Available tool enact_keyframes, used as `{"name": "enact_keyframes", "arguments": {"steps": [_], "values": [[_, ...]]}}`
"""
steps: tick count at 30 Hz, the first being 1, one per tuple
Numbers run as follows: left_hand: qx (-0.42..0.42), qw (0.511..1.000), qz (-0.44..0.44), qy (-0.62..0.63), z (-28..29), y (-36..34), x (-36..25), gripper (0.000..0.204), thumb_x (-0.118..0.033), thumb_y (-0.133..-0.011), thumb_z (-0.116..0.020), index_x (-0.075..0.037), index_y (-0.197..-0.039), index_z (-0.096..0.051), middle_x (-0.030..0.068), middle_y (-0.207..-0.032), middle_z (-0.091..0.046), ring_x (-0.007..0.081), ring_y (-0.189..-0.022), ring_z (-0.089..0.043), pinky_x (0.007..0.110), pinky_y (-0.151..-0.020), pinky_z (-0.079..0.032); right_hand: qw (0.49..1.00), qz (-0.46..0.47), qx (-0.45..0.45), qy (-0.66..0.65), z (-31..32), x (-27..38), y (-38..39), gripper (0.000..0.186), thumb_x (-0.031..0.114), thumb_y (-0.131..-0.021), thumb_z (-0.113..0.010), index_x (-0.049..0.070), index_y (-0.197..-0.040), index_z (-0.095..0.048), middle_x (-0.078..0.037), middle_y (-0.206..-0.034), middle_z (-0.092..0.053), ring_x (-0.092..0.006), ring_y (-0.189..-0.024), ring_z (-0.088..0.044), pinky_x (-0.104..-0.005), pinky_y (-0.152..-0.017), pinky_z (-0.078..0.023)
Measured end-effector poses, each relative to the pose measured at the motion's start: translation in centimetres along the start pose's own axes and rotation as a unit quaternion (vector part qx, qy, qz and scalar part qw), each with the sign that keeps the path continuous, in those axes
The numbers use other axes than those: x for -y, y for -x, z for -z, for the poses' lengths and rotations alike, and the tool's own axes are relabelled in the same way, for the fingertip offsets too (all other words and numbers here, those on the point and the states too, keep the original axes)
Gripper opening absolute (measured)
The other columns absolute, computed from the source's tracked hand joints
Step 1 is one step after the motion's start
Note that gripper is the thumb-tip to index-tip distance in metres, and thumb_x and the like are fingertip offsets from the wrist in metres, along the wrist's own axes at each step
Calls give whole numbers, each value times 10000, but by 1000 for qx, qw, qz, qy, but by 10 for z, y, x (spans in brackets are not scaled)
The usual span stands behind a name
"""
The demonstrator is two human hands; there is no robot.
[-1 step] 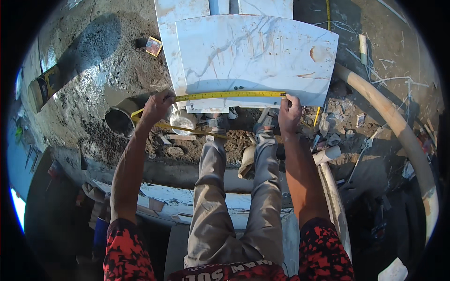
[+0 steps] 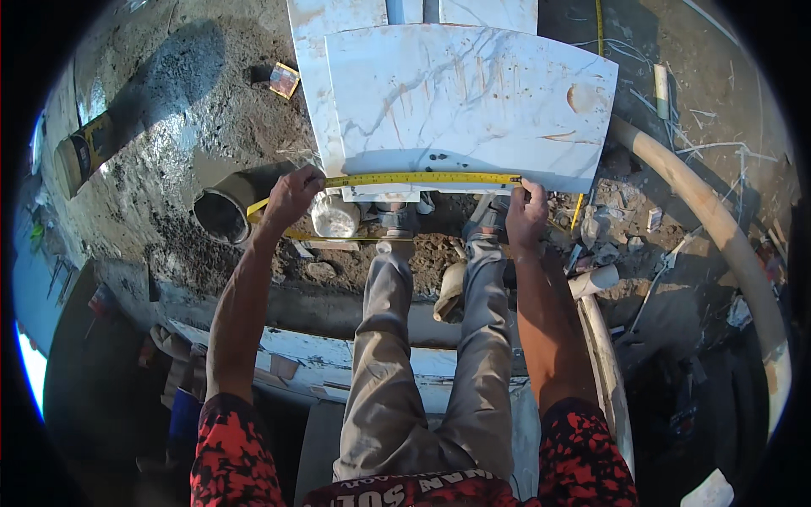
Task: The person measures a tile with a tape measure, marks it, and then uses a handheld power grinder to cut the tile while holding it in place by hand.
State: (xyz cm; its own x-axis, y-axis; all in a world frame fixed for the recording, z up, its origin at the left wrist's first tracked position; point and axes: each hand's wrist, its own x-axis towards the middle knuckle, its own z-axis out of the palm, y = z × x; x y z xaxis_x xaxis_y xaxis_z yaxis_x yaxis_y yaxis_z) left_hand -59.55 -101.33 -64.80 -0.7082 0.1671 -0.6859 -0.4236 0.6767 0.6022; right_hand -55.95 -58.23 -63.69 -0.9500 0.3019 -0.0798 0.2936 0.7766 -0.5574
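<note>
A yellow tape measure blade [image 2: 422,177] is stretched between my two hands, across the near edge of a white marble-patterned slab [image 2: 481,93]. My left hand [image 2: 291,201] is closed on the blade beside the slab's near left corner. From this hand the rest of the blade bends down and runs right, above my feet. My right hand [image 2: 527,215] pinches the blade's end over the slab's near edge, toward the right. Several small dark lumps [image 2: 438,156] lie on the slab just beyond the blade.
A grey bucket [image 2: 224,213] lies tipped at left, near a white round container [image 2: 335,216]. Another bucket [image 2: 83,156] lies farther left on wet ground. A thick curved pipe [image 2: 701,207] sweeps along the right. Rubble and mud surround my feet.
The stretched blade has shifted slightly nearer to me, toward the slab's near edge. Its loose loop below now hangs flatter. The whole view has shifted a little.
</note>
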Motion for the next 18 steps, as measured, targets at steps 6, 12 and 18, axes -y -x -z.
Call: {"name": "enact_keyframes", "arguments": {"steps": [6, 12, 18], "values": [[27, 999, 42, -9, -25, 2, -3, 233, -265, -856, -617, -73, -976, -674, 133, -798, -681, 304, -778, -666, 395, -715, -502, 998, -21, 15, 60, 9, -21, 31, 144, 42, -836, -608, 7, -976, -608, -171, -982, -623, -343, -940, -598, -424, -842, -479], [27, 1000, 12, -5, -40, -2, 2, 280, -285, -850, -606, -37, -966, -662, 144, -792, -675, 279, -741, -666, 393, -694, -493, 993, 103, -29, 54, 6, -42, 19, 158, 25, -846, -583, 32, -1004, -572, -165, -1043, -614, -343, -1014, -580, -419, -891, -463], [18, 1000, 15, 13, -53, -3, 8, 276, -278, -846, -600, -43, -971, -670, 145, -815, -685, 282, -763, -670, 392, -716, -499, 991, 111, -27, 65, 4, -49, 18, 186, -1, -825, -584, 36, -1006, -566, -168, -1048, -613, -350, -1001, -584, -436, -892, -461]]}}
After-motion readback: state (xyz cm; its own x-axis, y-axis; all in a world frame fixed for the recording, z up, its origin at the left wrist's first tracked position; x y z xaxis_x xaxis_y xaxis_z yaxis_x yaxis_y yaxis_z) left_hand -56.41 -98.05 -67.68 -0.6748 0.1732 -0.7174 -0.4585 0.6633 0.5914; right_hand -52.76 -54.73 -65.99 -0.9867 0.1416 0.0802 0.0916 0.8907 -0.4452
